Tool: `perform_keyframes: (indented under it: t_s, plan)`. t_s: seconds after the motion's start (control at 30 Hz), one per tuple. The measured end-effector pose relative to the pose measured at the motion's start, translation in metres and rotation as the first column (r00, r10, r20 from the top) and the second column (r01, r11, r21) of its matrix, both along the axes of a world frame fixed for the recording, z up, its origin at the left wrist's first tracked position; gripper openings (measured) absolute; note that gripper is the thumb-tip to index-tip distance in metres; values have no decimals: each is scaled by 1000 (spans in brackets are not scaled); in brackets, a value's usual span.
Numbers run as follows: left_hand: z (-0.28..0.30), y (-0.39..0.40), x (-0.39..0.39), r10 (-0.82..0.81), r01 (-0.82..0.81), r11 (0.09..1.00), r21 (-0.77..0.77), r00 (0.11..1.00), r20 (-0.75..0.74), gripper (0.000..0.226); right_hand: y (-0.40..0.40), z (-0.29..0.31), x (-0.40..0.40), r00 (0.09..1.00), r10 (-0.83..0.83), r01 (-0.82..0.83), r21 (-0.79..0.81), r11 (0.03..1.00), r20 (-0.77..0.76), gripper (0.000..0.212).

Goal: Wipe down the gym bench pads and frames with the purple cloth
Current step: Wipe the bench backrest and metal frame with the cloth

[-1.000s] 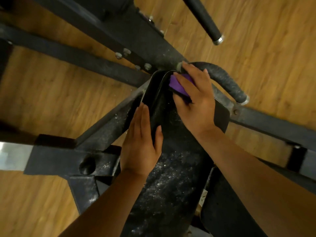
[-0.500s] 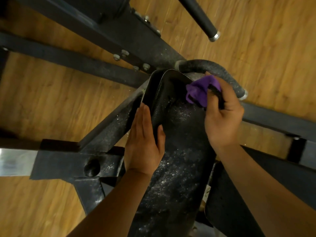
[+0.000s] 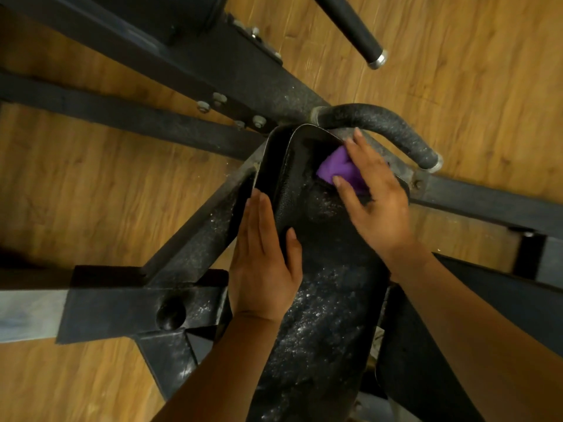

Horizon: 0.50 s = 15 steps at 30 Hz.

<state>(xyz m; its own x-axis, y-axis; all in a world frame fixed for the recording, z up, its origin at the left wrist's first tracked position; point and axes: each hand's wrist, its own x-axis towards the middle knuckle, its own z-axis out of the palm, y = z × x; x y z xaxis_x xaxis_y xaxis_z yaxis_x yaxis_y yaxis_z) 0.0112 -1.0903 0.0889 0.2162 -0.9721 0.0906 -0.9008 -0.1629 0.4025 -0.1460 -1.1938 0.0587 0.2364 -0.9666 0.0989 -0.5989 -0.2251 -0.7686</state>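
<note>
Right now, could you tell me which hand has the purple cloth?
The right hand presses the purple cloth onto the bench pad; the left hand only rests flat against the pad's side.

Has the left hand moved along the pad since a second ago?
No. The left hand still rests on the pad's left edge, same spot beside the frame hole.
</note>
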Motion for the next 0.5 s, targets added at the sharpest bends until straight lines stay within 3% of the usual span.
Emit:
perform_keyframes:
  t_s: [0.17,0.33,0.5]
  plan:
    - [-1,0,0,-11,11,1000,-7,1000,10,54,0,-20,6,985,-18,13,-31,999,-173,51]
    - [-2,2,-1,-15,15,1000,-14,999,48,53,-11,-20,31,993,-100,108,-119,987,69,38]
    - [-2,2,-1,-20,21,1000,-14,998,66,53,-23,1,60,987,80,-43,-246,968,141,36]
